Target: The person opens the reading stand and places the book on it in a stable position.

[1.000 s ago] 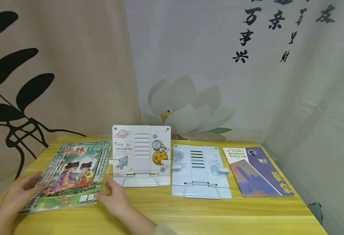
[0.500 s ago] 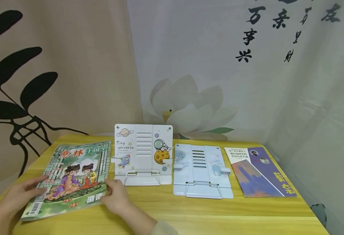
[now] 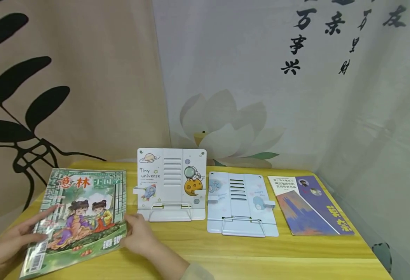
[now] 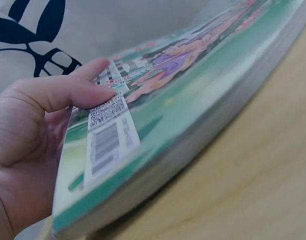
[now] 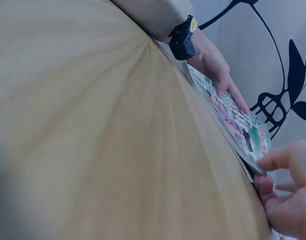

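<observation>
A magazine (image 3: 86, 229) with a green illustrated cover of two figures lies at the left of the head view. My left hand (image 3: 17, 237) grips its left edge, thumb on the cover, some fingers hidden underneath. In the left wrist view, the magazine (image 4: 193, 105) looks slightly bowed, its near left corner raised off the wood. My right hand (image 3: 140, 235) pinches the opposite edge low down; the right wrist view shows that hand (image 5: 290, 192) with the edge between thumb and finger. Nearest on its right is a white "Tiny universe" book stand (image 3: 171, 175).
A pale blue book stand (image 3: 241, 206) leans farther right, its wire ledge in front. Beyond it a purple book (image 3: 311, 202) lies flat near the table's right edge. A printed curtain (image 3: 225, 58) hangs behind the yellow wooden table (image 3: 246, 258).
The magazine has come left and nearer to me, between both hands. My left hand has shifted left and slightly down with it. Both stands and the purple book stay in place.
</observation>
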Demonstrator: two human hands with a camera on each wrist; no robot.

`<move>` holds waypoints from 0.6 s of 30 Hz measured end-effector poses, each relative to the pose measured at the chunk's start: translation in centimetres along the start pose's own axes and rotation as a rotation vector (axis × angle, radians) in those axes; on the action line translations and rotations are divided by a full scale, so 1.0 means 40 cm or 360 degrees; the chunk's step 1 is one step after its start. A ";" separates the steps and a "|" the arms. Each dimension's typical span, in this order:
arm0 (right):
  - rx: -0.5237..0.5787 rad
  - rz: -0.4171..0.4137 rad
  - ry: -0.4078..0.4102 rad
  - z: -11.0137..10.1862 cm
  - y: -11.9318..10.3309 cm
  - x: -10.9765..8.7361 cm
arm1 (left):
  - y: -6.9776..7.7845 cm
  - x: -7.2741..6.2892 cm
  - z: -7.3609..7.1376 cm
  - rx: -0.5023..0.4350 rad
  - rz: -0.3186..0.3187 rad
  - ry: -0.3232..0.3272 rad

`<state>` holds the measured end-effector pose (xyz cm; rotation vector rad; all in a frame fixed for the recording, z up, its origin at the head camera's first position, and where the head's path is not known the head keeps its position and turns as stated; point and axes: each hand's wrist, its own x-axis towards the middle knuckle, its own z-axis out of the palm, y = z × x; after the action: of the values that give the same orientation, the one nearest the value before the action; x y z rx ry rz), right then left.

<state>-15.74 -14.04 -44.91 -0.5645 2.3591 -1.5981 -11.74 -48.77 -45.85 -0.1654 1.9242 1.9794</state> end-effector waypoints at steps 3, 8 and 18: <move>0.0006 0.0034 -0.0053 -0.001 -0.002 0.001 | -0.017 -0.003 0.007 0.0102 0.0171 0.0095; 0.0030 0.0057 -0.0123 -0.008 -0.001 -0.001 | -0.031 -0.005 0.004 -0.0015 0.0532 -0.0070; 0.0125 0.0069 -0.0268 -0.025 -0.005 -0.009 | -0.033 -0.016 -0.015 -0.0242 0.0595 -0.0300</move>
<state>-15.77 -13.11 -44.36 -0.6024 2.1625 -1.5521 -10.82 -49.47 -46.90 0.3553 1.7824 2.2833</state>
